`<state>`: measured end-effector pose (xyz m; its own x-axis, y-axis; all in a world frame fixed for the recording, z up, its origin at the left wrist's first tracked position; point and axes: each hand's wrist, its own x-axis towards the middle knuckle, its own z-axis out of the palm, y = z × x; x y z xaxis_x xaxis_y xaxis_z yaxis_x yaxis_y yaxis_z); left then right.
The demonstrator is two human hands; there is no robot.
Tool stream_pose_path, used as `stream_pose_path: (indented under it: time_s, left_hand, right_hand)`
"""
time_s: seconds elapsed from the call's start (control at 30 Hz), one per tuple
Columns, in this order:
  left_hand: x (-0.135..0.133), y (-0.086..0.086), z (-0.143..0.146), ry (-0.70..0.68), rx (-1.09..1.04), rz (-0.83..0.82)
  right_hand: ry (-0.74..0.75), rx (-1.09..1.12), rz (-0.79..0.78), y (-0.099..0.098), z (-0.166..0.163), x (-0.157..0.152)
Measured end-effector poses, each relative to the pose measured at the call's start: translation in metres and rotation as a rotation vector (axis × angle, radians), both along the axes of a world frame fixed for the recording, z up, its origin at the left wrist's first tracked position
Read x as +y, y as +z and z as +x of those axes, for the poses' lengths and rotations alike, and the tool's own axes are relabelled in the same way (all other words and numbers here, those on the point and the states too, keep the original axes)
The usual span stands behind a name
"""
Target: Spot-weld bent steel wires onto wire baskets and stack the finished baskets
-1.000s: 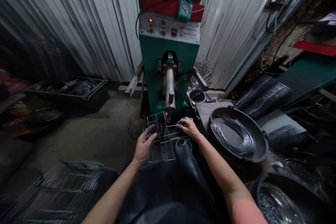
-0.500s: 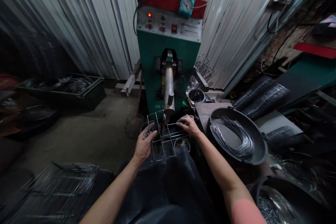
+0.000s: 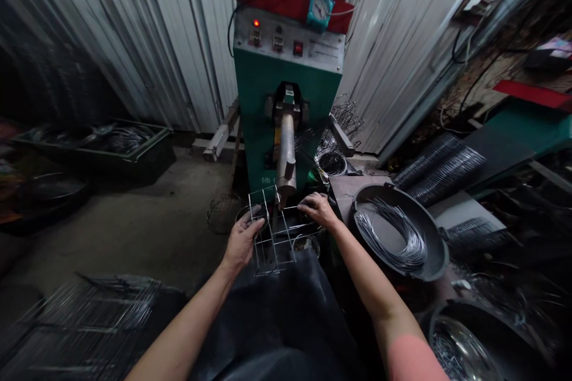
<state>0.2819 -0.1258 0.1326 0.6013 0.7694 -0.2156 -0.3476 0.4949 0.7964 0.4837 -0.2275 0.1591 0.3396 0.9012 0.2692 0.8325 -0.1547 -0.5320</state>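
Between corrugated metal walls [image 3: 134,41] we face a green spot-welding machine [image 3: 254,113], with a control panel [image 3: 286,38] and a teal gauge [image 3: 320,9] above it. To our right, a black pan [image 3: 440,256] holds a bundle of curved wires [image 3: 393,238], and below it a second black pan [image 3: 487,324] holds a steel bowl [image 3: 460,348] of short wire pieces. Across the concrete floor [image 3: 134,220] on our left sits a green crate [image 3: 89,158] of wire, and a pile of wire racks [image 3: 98,309] lies at lower left.

Above our black apron [image 3: 277,321] we hold a rectangular wire frame [image 3: 272,242], tilted up in front of the machine. Its far part is right at the tip of the metal electrode arm [image 3: 286,155], though we cannot tell whether they touch. A small round dish [image 3: 306,244] sits just beyond the frame's near right corner. Our left hand [image 3: 241,242] is at the frame's left side, its fingers curled around the wire. Our right hand [image 3: 318,209] lies at the right side, fingers together over the wires, either gripping or resting; we cannot tell which.
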Motion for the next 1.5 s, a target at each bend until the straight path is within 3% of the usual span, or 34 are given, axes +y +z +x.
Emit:
stream_pose_path:
  time_s: [0.17, 0.3, 0.47, 0.63, 0.8, 1.5]
  left_hand:
    - [0.001, -0.001, -0.001, -0.012, 0.008, 0.013]
    - [0.000, 0.000, -0.003, -0.034, 0.049, 0.049]
    - [-0.003, -0.003, -0.001, 0.007, 0.060, 0.112]
    - [-0.007, -0.005, 0.002, 0.034, 0.018, 0.078]
    - [-0.007, -0.001, 0.000, 0.094, -0.016, 0.108]
    - [0.013, -0.006, 0.015, 0.084, -0.049, 0.058]
  right_hand:
    - [-0.013, -0.031, 0.019, 0.001, -0.005, -0.003]
    - [-0.073, -0.152, 0.090, 0.001, -0.022, -0.029]
    - [-0.196, -0.109, 0.168, -0.018, -0.026, -0.056]
    - [-0.203, 0.044, 0.284, -0.026, -0.018, -0.035]
    - [-0.077, 0.080, 0.213, -0.021, -0.024, -0.014]
    - [-0.059, 0.011, 0.125, -0.009, -0.003, 0.008]
